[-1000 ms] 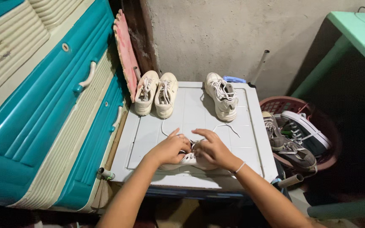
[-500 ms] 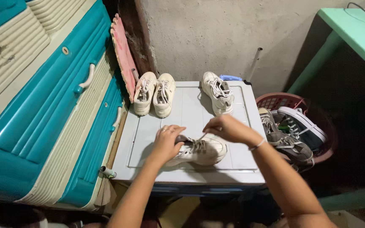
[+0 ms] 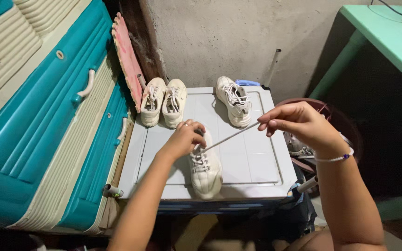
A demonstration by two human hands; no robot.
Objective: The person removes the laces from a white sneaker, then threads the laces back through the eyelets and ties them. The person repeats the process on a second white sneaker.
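Observation:
A cream sneaker lies on the white appliance lid, toe toward me. My left hand presses down on its tongue and upper. My right hand pinches the end of its white shoelace and holds it taut, stretched up and to the right from the eyelets. A white beaded bracelet sits on my right wrist.
A pair of cream sneakers and a single one stand at the back of the lid. A teal and cream cabinet is on the left, a pink board leans behind. A dark red basket with shoes sits right, under a green table.
The sneaker has been turned toe toward me. My right hand has pulled the lace farther up and right, tightening it. The view has moved closer.

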